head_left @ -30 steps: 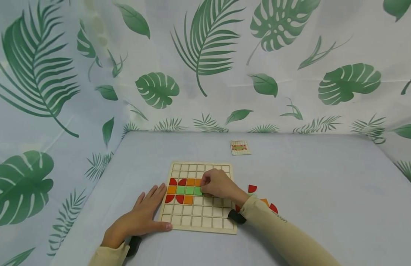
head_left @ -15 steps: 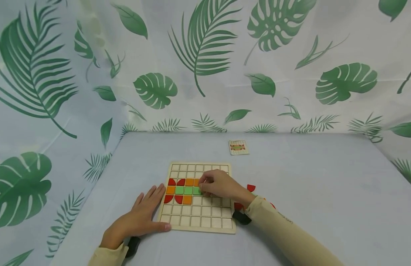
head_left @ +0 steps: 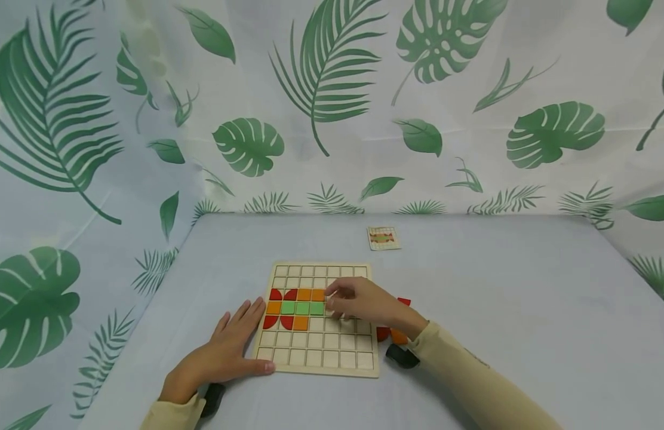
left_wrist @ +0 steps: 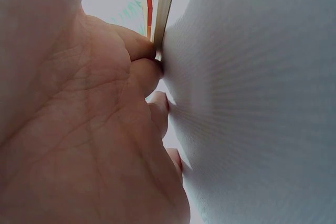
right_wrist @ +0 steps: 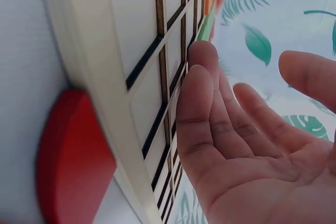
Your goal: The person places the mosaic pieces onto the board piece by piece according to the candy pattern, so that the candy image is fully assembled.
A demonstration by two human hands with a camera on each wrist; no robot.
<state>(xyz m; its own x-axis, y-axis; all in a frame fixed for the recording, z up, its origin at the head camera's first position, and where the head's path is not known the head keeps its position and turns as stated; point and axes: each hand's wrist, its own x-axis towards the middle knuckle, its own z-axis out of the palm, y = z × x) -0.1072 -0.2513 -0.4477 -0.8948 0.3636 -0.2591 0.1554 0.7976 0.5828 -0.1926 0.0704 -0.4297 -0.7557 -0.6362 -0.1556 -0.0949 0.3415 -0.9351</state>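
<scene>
A pale wooden grid board (head_left: pixel 316 358) lies on the table with coloured tiles in its left and middle squares. Red quarter-circle tiles (head_left: pixel 270 323), orange square tiles (head_left: pixel 301 323) and a row of green square tiles (head_left: pixel 316 308) form the pattern. My left hand (head_left: pixel 224 352) lies spread at the board's left edge, thumb at the near left corner; in the left wrist view, fingertips touch the rim. Over the board's middle, just right of the green row, hovers my right hand (head_left: pixel 366 301). Its thumb and fingers stand apart with nothing between them in the right wrist view.
A small pattern card (head_left: pixel 383 238) lies beyond the board. Loose pieces, among them a red one (head_left: pixel 383 332) and an orange one (head_left: pixel 399 337), lie by the board's right edge, partly hidden by the right wrist. A leaf-print cloth (head_left: pixel 332 119) hangs behind the table.
My right hand has parted its fingers from the rightmost green tile and drawn slightly to the right, leaving that tile in its square. The left hand stays at the board's edge.
</scene>
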